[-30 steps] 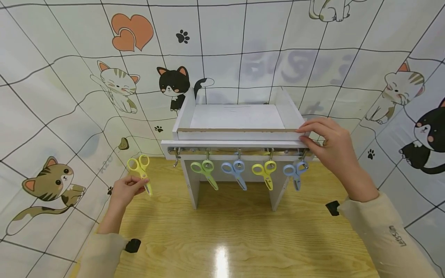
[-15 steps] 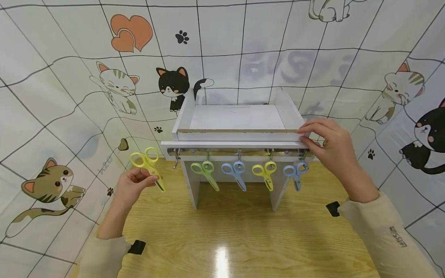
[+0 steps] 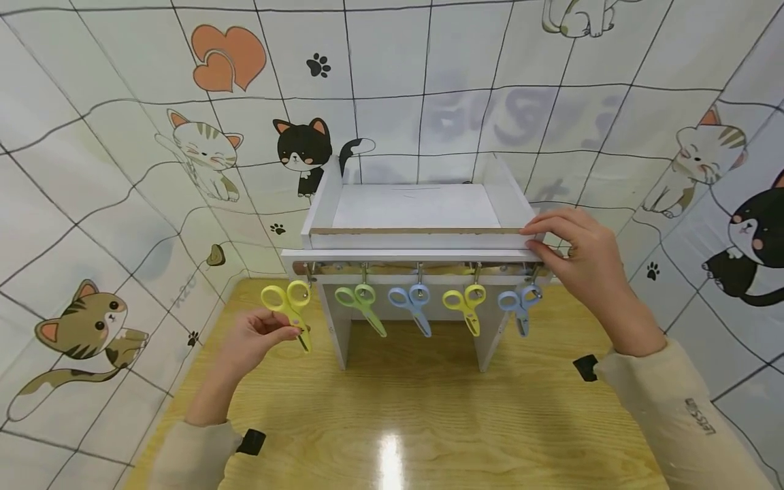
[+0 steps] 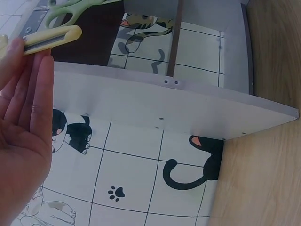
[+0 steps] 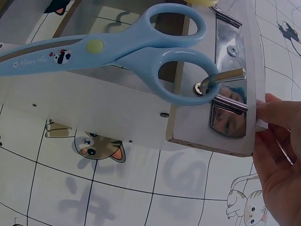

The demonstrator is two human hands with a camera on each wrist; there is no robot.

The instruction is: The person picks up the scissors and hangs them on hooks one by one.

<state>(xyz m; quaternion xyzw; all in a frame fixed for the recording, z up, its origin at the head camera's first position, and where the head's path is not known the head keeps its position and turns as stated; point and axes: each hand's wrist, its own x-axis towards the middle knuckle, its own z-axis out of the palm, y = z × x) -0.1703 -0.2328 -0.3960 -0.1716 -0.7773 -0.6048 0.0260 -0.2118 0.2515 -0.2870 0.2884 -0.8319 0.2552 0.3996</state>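
Observation:
My left hand pinches yellow scissors by the blade end, their finger loops up. One loop overlaps the leftmost hook of the metal rail in the head view; whether they touch I cannot tell. In the left wrist view the thumb and fingers hold the blade cover. My right hand grips the right end of the white shelf, thumb below and fingers above. Green scissors, light blue scissors, another yellow pair and a second blue pair hang from hooks.
The shelf stands on two side panels on a wood-grain tabletop. Cat-printed white sheeting surrounds it at the back and sides. An open-topped tray section forms the shelf's upper part.
My left hand has moved right with the yellow scissors, from beside the shelf to its leftmost hook. My right hand has stayed at the shelf's right end.

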